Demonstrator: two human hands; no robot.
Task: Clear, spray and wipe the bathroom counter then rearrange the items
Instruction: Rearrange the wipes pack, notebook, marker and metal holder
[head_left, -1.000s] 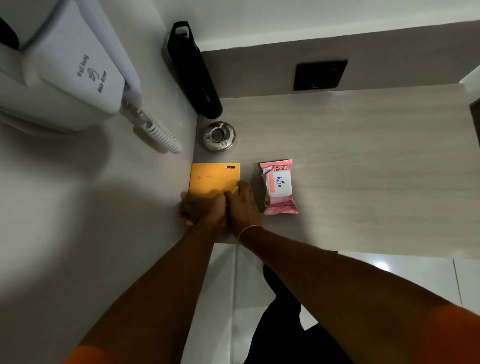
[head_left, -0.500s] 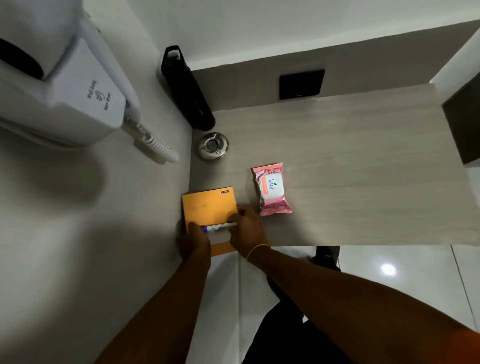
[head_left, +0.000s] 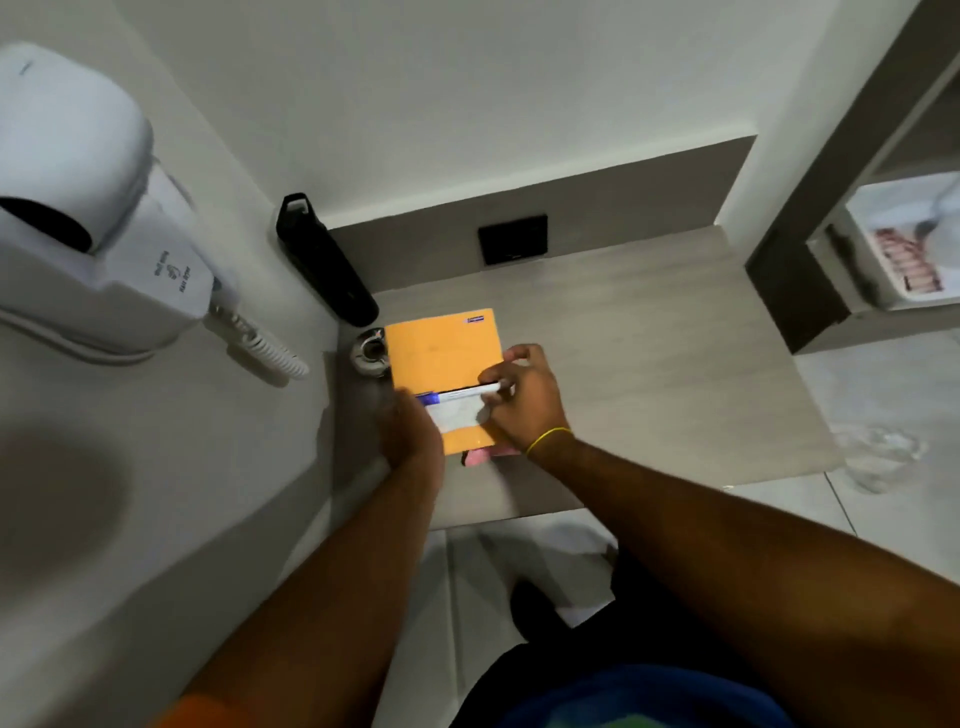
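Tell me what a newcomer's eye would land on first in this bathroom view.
The orange notebook stands out first, bright at the middle of the pale counter, with the left hand and right hand holding it and a pen across it. Next comes the big white wall hair dryer at far left, and the black bottle leaning in the back corner.

I've got a white wall hair dryer (head_left: 98, 228) on the left. Black wall socket (head_left: 512, 239) sits behind the counter.

One orange notebook (head_left: 441, 358), one pen (head_left: 462, 393), one black bottle (head_left: 327, 270), one metal ashtray (head_left: 370, 353), one pink packet (head_left: 480, 456), two hands.
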